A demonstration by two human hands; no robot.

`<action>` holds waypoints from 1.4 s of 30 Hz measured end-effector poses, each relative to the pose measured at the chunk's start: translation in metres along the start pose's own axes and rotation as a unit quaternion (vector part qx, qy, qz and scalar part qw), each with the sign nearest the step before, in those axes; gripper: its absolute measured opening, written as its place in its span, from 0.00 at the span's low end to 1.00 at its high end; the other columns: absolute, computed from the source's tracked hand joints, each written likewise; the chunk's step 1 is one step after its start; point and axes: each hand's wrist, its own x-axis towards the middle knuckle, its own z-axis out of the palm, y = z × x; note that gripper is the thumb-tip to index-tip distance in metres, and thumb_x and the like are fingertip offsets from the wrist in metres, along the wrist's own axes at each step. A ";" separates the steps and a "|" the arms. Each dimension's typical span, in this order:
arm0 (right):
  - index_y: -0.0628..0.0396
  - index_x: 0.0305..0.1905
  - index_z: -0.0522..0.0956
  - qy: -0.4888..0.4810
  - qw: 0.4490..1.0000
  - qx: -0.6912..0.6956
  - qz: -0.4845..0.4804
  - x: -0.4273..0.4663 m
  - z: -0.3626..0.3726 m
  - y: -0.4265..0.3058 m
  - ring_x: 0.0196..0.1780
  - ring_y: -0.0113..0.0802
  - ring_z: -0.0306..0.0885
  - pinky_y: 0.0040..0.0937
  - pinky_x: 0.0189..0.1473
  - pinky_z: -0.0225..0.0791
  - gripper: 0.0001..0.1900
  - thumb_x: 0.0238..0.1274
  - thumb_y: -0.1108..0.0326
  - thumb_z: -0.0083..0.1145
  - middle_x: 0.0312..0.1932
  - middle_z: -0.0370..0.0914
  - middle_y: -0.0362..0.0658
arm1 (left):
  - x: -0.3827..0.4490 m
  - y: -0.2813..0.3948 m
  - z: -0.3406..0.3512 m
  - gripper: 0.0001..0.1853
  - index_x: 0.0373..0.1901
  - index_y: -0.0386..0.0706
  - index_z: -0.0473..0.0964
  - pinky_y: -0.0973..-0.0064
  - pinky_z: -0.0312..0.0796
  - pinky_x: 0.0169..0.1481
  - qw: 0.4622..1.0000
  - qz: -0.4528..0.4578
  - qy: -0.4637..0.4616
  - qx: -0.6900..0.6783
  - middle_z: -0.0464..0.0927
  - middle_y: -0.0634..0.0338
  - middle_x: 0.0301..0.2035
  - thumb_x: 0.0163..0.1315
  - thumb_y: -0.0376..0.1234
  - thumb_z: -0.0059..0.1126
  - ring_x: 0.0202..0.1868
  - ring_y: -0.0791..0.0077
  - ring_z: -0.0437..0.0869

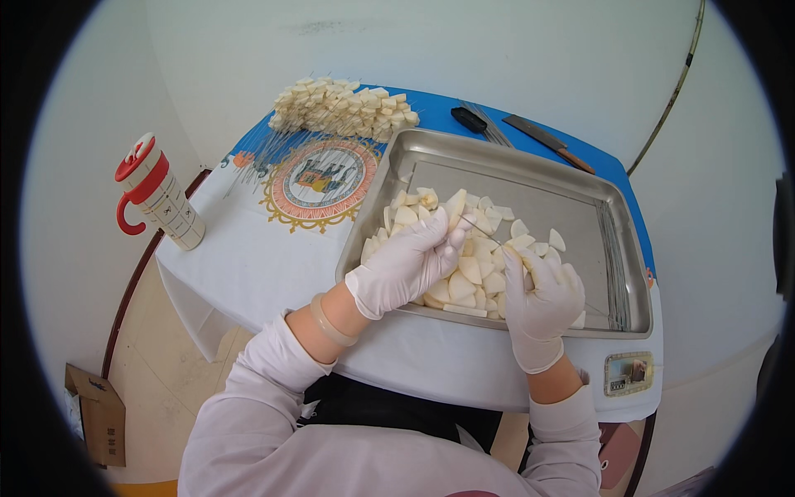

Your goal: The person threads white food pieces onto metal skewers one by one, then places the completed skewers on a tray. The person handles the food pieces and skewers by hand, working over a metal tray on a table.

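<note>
Both my hands wear thin white gloves and work above a shallow steel tray (528, 164). Between the fingertips of my left hand (413, 261) is a pale wedge-shaped slice (456, 204) of a white root vegetable. My right hand (546, 295) pinches a thin metal skewer (481, 230), whose far end meets the slice; how deep it goes in is hidden by my fingers. Many loose white slices (461, 286) are heaped in the tray's left and middle part, under my hands. A bundle of bare metal skewers (612, 267) lies along the tray's right side.
Loaded skewers (348, 109) are piled at the back left. Behind the tray lie more skewers (490, 127), a black object (468, 119) and a knife (549, 143) with a wooden handle. A red-lidded tumbler (161, 192) stands left, a phone-like object (628, 374) front right. A cardboard box (96, 413) is on the floor.
</note>
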 end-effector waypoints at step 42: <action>0.44 0.32 0.85 0.008 1.000 -0.015 -0.012 -0.001 0.000 -0.001 0.25 0.31 0.67 0.31 0.29 0.59 0.06 0.50 0.61 0.74 0.19 0.69 0.30 | 0.000 0.000 0.003 0.15 0.60 0.41 0.68 0.85 0.77 0.44 0.999 0.014 0.038 0.027 0.75 0.62 0.52 0.79 0.38 0.45 0.44 0.83 0.80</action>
